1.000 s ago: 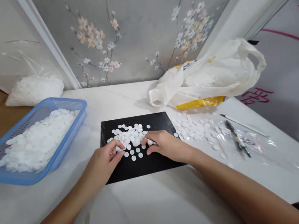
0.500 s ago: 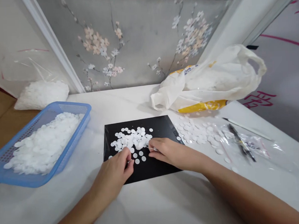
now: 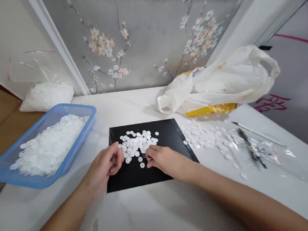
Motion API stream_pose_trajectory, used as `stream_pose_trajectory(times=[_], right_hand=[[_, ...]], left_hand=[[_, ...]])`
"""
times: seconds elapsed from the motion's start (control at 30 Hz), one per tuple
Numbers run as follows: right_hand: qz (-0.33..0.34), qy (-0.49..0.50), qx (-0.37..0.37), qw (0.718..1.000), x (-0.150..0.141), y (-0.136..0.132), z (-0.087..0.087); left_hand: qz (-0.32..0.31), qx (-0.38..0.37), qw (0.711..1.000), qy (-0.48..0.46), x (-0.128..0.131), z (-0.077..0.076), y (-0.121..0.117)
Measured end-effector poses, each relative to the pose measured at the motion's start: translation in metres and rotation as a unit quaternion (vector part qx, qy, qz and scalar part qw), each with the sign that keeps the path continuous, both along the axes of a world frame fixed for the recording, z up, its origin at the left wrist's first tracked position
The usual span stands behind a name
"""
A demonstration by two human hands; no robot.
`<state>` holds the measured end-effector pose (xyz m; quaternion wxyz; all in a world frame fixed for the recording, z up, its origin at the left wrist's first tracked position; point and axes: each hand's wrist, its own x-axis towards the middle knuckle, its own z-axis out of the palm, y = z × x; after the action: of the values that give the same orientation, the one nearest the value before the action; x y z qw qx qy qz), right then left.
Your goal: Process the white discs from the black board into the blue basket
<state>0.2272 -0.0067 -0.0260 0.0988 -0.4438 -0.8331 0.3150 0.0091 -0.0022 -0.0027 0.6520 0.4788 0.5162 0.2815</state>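
white discs [image 3: 133, 146]: scattered and piled on black board [image 3: 138, 177] | likely light, thin, slippery; best lifted by rim | right hand [image 3: 162, 159]: grip narrow on slim tool [image 3: 146, 157] | left hand [image 3: 105, 165]: grip curled, cannot tell if holding anything

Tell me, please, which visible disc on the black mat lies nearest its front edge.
The frontmost disc, just left of the right hand; others there lie farther back.

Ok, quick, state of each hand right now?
Left hand: curled; cannot tell whether it holds anything.
Right hand: closed on a thin object, possibly tweezers.
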Motion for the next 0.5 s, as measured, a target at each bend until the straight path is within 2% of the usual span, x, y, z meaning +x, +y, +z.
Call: stream_pose_trajectory(times=[0.1,0.17,0.23,0.37,0.5], right_hand=[[-0.017,0.05,-0.03,0.998,0.005,-0.002,0.004],[-0.05,0.093,-0.05,0.993,0.006,-0.002,0.006],[-0.078,0.121,-0.04,0.989,0.002,-0.002,0.004],[-0.061,0.113,-0.02,0.992,-0.012,-0.003,-0.004],[-0.032,0.03,0.025,0.999,-0.023,-0.004,-0.011]], left_hand=[[-0.041,0.095,0.981,0.164,-0.005,-0.003,0.003],[-0.08,0.153,0.942,0.287,-0.006,-0.004,0.003],[-0.117,0.185,0.902,0.372,-0.005,-0.005,0.0],[-0.148,0.214,0.859,0.441,0.002,-0.005,-0.005],[-0.16,0.228,0.844,0.458,0.009,-0.007,-0.008]])
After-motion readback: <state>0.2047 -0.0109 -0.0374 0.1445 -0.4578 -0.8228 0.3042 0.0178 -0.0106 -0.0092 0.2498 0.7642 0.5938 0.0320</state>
